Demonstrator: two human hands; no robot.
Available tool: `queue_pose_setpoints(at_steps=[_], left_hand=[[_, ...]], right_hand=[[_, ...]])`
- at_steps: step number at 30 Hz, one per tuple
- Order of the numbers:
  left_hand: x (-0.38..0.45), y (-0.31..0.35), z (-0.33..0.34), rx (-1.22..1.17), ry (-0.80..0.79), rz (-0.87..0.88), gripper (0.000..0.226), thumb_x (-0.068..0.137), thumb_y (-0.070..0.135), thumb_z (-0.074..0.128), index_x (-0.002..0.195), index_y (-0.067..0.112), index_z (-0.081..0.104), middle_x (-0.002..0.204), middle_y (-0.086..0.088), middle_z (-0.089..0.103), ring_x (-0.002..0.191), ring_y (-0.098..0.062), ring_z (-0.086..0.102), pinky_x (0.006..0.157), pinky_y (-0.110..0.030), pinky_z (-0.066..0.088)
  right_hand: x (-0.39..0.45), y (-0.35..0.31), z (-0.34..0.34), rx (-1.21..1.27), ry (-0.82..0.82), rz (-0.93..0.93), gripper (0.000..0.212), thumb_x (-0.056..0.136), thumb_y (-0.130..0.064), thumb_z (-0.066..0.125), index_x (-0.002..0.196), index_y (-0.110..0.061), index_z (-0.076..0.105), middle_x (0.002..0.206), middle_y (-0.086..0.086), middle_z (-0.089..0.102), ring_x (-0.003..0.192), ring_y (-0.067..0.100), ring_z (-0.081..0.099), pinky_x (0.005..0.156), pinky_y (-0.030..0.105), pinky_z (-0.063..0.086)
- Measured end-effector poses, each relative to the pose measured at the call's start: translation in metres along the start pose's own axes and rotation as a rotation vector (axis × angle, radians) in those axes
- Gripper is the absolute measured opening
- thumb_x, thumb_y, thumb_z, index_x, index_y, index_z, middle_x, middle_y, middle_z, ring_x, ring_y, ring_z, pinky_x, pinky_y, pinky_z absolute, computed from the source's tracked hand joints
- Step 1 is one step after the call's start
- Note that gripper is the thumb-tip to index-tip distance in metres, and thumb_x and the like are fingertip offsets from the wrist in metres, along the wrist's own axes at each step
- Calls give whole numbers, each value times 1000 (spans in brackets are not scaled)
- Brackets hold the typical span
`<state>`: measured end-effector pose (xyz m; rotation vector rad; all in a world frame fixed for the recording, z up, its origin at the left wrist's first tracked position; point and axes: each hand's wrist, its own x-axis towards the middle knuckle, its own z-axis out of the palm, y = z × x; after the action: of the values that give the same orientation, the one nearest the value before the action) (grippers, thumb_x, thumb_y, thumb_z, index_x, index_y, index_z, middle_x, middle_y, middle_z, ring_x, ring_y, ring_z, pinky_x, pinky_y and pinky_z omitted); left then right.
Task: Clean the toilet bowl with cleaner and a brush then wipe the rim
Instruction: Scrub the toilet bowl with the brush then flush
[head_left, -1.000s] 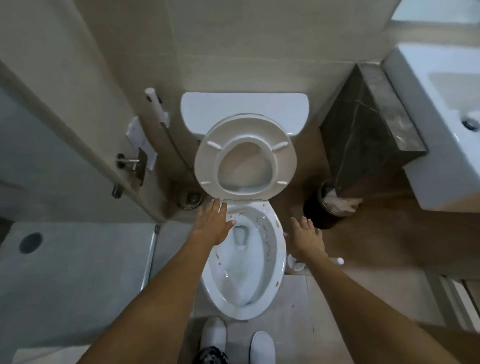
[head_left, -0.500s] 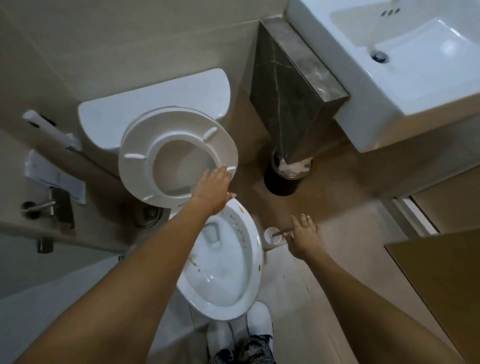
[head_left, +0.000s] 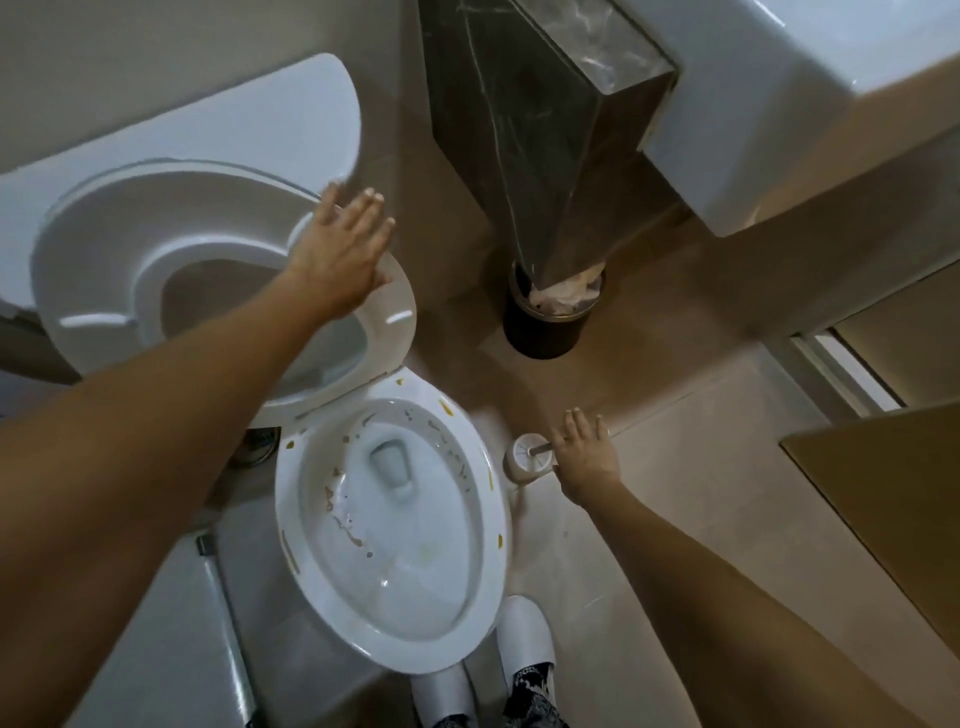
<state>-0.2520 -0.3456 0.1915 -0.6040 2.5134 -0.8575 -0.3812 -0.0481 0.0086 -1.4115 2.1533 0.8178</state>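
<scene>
The white toilet bowl (head_left: 493, 545) stands below me, its inside and rim spotted with brown and yellow dirt. The seat (head_left: 93, 260) is raised against the tank (head_left: 218, 124). My left hand (head_left: 340, 249) lies flat with straight fingers on the seat's right edge. To the right of the bowl a white brush holder (head_left: 522, 460) stands on the floor with the brush's metal handle (head_left: 540, 448) sticking out. My right hand (head_left: 587, 457) hovers over that handle, fingers spread, touching or nearly touching it. No cleaner bottle is in view.
A black waste bin (head_left: 545, 327) with crumpled paper stands under a dark marble column (head_left: 535, 114). A white sink (head_left: 779, 104) hangs at the upper right. A wooden door edge (head_left: 883, 493) is at the right. My white slippers (head_left: 524, 644) stand by the bowl's front.
The view swung right and lower. My left hand moved from the bowl's rim up onto the raised seat. My right hand came down to the brush handle.
</scene>
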Motion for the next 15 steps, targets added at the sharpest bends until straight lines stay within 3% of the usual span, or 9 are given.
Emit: queue_pose_setpoints(at_steps=[5,11,13,15], left_hand=[[4,-5,22,185,36,15,64,98,52,13,151,15,7,158,-11,10,147,-26,5,114,-52,-6],[5,-9,35,269,114,50,65,97,51,6,151,16,0,159,-10,5,147,-25,4,114,-49,-9],[5,-11,36,274,134,57,66,96,51,6,151,15,-1,159,-10,4,147,-24,3,111,-48,-15],[5,-11,37,259,142,55,66,96,51,7,151,15,0,159,-10,5,147,-24,3,108,-48,-18]], right_hand=[[25,-6,11,-289,-39,-27,60,99,-33,44,151,-14,22,158,14,20,147,34,2,117,54,2],[55,-11,18,-439,-76,34,57,98,-39,44,149,-17,31,155,13,30,146,41,7,115,58,3],[60,-14,17,-455,-82,58,53,98,-36,46,145,-13,38,149,15,38,143,41,19,115,57,10],[63,-17,13,-452,-116,78,42,97,-27,46,135,-11,49,135,12,53,130,38,42,109,52,29]])
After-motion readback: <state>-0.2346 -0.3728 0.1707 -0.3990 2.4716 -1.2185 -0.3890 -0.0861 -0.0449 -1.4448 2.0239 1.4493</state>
